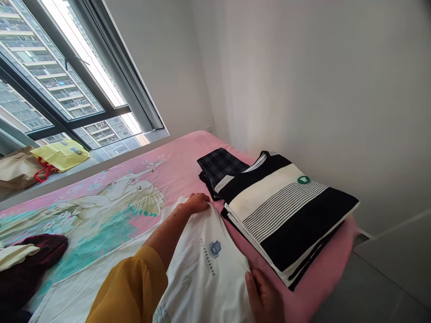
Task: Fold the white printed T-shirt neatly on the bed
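A white shirt point(220, 273) with a blue crest and a column of dark lettering lies spread on the bed. My left hand point(197, 203), its arm in a mustard sleeve, reaches across the shirt, and its fingers are closed on the far edge. Lower down, my right hand point(262, 296) pinches the shirt's near right edge between thumb and fingers. Just right of both hands is a stack of folded clothes, topped by a black, cream and striped top point(269, 202) with a green round badge. Behind it lies a folded dark checked garment point(222, 163).
The bed's pink sheet point(188, 152) carries a bird print. Dark and cream clothes point(43, 255) lie crumpled at the left. A yellow bag point(62, 154) and a brown paper bag point(20, 168) rest on the window sill. A wall point(303, 89) borders the bed's right side.
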`<state>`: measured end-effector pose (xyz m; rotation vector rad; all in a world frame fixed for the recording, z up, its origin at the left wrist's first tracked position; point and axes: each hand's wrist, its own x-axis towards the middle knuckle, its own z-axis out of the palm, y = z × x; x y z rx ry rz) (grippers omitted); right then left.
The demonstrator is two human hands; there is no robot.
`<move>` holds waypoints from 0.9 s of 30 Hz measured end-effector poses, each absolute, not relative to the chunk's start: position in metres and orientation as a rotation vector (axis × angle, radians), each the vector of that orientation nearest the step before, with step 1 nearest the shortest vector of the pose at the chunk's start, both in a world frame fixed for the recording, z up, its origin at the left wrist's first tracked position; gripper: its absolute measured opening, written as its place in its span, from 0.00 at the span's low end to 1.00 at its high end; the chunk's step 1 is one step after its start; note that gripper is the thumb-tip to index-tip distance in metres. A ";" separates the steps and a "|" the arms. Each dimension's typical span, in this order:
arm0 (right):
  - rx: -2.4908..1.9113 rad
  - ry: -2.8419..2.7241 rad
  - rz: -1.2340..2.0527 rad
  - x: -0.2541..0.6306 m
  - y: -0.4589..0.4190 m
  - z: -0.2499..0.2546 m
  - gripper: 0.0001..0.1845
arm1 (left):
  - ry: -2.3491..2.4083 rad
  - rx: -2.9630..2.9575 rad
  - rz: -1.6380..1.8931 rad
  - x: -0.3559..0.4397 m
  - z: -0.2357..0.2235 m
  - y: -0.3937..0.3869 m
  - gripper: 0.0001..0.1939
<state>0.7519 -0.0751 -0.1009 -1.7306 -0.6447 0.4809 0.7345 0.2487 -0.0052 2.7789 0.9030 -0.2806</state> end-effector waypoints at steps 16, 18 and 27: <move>-1.781 -0.680 0.414 0.753 -0.073 -0.106 0.22 | 0.712 2.864 -0.172 0.739 -0.011 0.231 0.17; -1.779 -0.689 0.425 0.755 -0.074 -0.108 0.21 | 0.760 2.866 -0.125 0.743 -0.014 0.232 0.15; -1.853 -0.717 0.419 0.757 -0.075 -0.100 0.21 | 1.258 2.763 0.240 0.745 -0.037 0.186 0.16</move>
